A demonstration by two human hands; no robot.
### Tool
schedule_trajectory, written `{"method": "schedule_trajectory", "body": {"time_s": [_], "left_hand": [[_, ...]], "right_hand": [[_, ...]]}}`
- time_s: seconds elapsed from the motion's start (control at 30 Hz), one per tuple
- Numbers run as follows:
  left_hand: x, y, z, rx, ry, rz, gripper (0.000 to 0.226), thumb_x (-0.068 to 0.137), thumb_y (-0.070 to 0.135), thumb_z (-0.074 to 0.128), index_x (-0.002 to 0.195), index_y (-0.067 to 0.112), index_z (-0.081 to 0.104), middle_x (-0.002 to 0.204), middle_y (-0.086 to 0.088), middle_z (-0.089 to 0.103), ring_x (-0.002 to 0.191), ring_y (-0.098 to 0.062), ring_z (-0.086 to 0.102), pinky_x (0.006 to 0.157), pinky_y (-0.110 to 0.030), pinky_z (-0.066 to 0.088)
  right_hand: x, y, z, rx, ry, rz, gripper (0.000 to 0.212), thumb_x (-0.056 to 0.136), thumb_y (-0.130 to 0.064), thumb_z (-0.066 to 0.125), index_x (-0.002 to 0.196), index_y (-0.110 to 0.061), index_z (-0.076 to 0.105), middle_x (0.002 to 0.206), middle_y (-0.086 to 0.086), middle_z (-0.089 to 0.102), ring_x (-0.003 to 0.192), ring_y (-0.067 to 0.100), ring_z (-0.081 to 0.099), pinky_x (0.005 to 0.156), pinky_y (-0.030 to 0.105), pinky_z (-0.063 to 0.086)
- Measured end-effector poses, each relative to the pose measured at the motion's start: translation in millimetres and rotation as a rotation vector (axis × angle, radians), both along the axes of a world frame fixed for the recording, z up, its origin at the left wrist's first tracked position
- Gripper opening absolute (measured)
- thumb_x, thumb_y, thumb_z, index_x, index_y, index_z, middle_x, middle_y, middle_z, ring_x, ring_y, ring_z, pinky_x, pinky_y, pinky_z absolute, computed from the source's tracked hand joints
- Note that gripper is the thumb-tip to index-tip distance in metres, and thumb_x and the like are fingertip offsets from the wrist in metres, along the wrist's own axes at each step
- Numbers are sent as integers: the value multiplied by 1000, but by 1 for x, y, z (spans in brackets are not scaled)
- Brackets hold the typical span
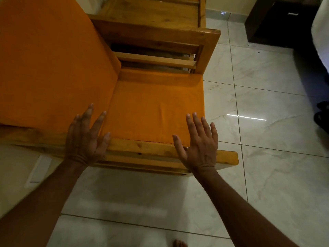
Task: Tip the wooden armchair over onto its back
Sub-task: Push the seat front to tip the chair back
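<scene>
Over armchair (142,107), open hands (85,139), empty.

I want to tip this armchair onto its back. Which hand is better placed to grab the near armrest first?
Left hand: it lies over the near armrest beside the backrest cushion. Right hand hovers open nearer the front.

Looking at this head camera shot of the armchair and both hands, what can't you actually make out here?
- Armchair legs and base: hidden beneath the seat cushion and near armrest.
- Top of the back cushion: cut off by the left and top edges.
- Left hand and right hand: open and spread, but contact with the armrest cannot be told.
- Dark furniture, top right: too dim to identify.
- Dark shapes at the right edge: cut off.
</scene>
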State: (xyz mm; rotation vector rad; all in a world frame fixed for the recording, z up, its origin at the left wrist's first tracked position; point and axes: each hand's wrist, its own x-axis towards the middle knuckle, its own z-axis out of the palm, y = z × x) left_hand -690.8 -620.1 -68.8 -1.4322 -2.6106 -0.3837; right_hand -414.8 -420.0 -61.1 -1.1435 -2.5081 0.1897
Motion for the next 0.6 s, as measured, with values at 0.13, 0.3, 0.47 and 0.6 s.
{"method": "schedule_trajectory", "body": {"time_s": [0.13, 0.3, 0.47, 0.6], "left_hand": [[-16, 16, -2, 19, 17, -15, 70, 93, 51, 40, 154, 17, 45, 166, -18, 27, 138, -46, 45, 113, -56, 32], [-35, 37, -4, 22, 21, -25, 70, 93, 52, 41, 154, 19, 44, 166, -17, 28, 138, -44, 44, 111, -57, 33], [-51, 58, -3, 28, 16, -36, 69, 94, 53, 39, 154, 19, 44, 166, -16, 29, 139, -44, 43, 113, -56, 32], [-59, 74, -2, 27, 18, -41, 69, 93, 52, 40, 153, 18, 45, 165, -17, 31, 138, -45, 44, 112, -56, 33]], "right_hand": [[-14, 15, -1, 5, 17, -17, 84, 97, -72, 25, 157, -18, 45, 163, 11, 44, 153, 34, 39, 123, 57, 27], [-31, 35, -1, -2, 18, -37, 83, 97, -72, 24, 158, -19, 44, 164, 10, 43, 153, 33, 37, 123, 57, 26], [-47, 55, -2, -12, 15, -53, 79, 97, -69, 33, 158, -19, 43, 164, 11, 43, 153, 34, 38, 124, 56, 26], [-58, 68, -1, -28, 3, -68, 79, 97, -68, 33, 159, -20, 42, 165, 10, 41, 154, 33, 37, 124, 55, 26]]}}
